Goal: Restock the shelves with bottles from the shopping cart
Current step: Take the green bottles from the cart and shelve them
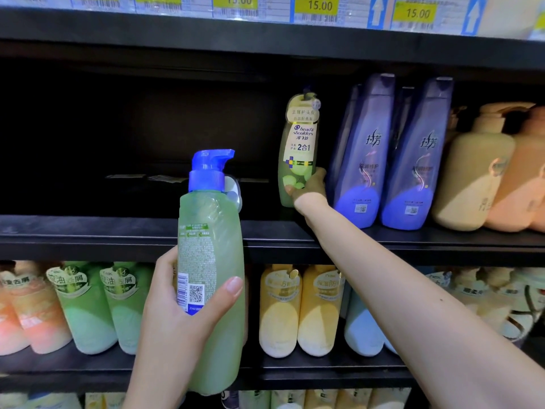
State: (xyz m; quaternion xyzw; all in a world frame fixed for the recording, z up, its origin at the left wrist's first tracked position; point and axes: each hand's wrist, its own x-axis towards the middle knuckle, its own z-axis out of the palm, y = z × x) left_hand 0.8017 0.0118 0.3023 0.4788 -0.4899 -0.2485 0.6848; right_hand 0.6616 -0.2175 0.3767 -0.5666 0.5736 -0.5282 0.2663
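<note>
Right hand (308,188) gripping "head & shoulders 2合1" bottle (298,149) on shelf (88,231), left hand (180,314) clasping green pump bottle (211,261)

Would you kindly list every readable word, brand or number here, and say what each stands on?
"15.00": yellow price tags on the upper shelf edge.
"head & shoulders", "2合1": small green bottle gripped by the right hand.
Stylised two-character logo on the purple bottles: not surely readable.
Back label of the green pump bottle held by the left hand: too small.
Lower shelf bottles' labels: blurred.
</note>
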